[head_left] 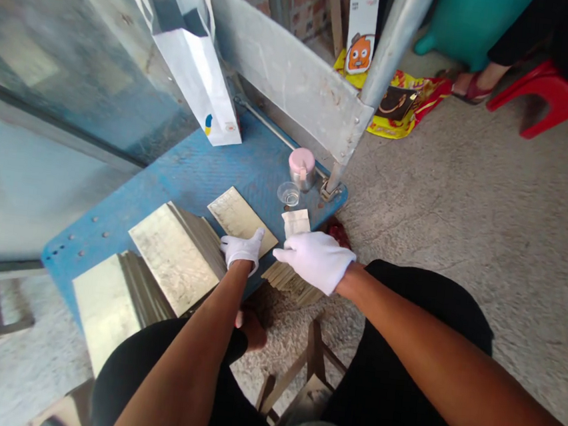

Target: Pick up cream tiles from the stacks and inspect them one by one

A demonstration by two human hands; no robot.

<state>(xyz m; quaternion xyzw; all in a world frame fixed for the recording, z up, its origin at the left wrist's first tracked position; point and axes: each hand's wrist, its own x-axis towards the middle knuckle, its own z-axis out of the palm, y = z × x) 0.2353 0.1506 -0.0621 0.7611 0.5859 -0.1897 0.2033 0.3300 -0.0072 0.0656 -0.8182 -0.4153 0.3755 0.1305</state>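
My left hand (241, 248), in a white glove, rests at the near end of a single pale gold sheet (236, 212) lying flat on the blue bench. Its thumb is spread away from the fingers, which reach toward a tall stack of similar sheets (174, 249). My right hand (315, 259), also gloved, is closed just right of the single sheet's corner. Whatever its fingertips may pinch is hidden. Directly beyond it lies a small whitish folded piece (296, 221), perhaps cloth or paper. Below the right hand, more thin sheets (292, 284) show at the bench edge.
Another sheet stack (107, 303) stands at left on the blue bench (162, 171). A clear cup (288, 194) and a pink-lidded jar (302, 168) stand by the metal frame (341, 138). A white paper bag (200, 84) is behind. A person sits at upper right near a red stool (551, 91).
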